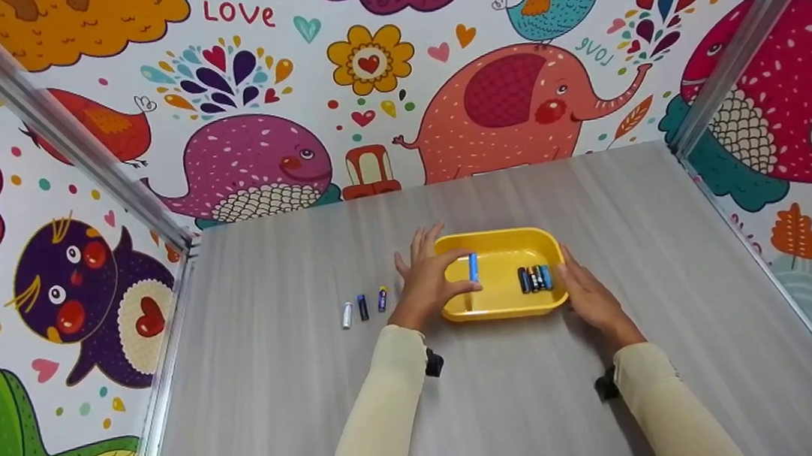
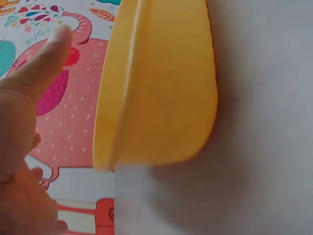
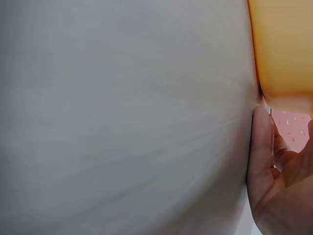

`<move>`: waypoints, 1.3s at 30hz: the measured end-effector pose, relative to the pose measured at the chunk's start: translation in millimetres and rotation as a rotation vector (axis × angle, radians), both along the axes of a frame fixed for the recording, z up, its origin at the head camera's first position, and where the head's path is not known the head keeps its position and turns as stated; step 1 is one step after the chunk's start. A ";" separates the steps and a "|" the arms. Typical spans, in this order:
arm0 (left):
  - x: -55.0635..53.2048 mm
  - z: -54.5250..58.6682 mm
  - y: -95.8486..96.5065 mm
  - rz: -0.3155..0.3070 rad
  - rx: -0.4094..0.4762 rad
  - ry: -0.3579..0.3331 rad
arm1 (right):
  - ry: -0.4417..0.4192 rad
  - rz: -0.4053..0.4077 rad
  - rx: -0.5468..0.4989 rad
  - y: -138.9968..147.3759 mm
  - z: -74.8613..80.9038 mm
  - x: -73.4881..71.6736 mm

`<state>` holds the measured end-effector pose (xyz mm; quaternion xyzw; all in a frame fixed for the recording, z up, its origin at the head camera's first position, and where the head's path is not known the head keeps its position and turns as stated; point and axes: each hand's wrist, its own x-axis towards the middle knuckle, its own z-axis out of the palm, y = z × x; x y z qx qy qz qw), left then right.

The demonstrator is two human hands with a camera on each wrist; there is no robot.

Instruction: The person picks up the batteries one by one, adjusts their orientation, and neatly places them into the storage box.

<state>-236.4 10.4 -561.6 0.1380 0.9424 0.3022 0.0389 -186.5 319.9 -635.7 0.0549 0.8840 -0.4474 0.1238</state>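
Observation:
Between thumb and forefinger, my left hand (image 1: 426, 279) pinches a blue battery (image 1: 473, 269) by its ends, over the left part of a yellow plastic tray (image 1: 505, 311). Several batteries (image 1: 534, 279) lie side by side at the tray's right end. My right hand (image 1: 593, 295) rests with fairly straight fingers against the tray's right side. In the left wrist view the tray's outer wall (image 2: 171, 88) fills the middle, with the left hand (image 2: 24, 112) at the left edge; the pinched battery is hidden there. The right wrist view shows the right hand (image 3: 281, 176) beside the tray (image 3: 288, 49).
Left of the tray, a white battery (image 1: 347, 315), a dark battery (image 1: 362, 307) and a purple-and-yellow battery (image 1: 382, 299) stand apart in a row on the grey tabletop (image 1: 283, 422). Printed wall panels (image 1: 382, 140) and metal posts border the table.

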 end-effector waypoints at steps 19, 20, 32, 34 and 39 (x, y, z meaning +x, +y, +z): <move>-5.7 1.2 62.2 -0.158 0.031 0.067 | 0.029 0.000 -0.017 0.7 -2.5 -1.9; -6.0 0.7 63.7 -0.158 0.043 0.060 | 0.020 -0.001 -0.016 0.5 -2.1 -1.9; -16.8 -13.2 77.9 -0.131 0.120 -0.103 | 0.023 -0.007 -0.032 -1.3 -1.2 -2.6; -18.1 -17.6 79.1 -0.119 0.110 -0.130 | 0.032 0.001 -0.038 -2.1 -2.2 -2.9; -21.5 -30.2 80.1 -0.081 0.101 -0.210 | 0.037 -0.001 -0.024 -1.9 -4.2 -3.1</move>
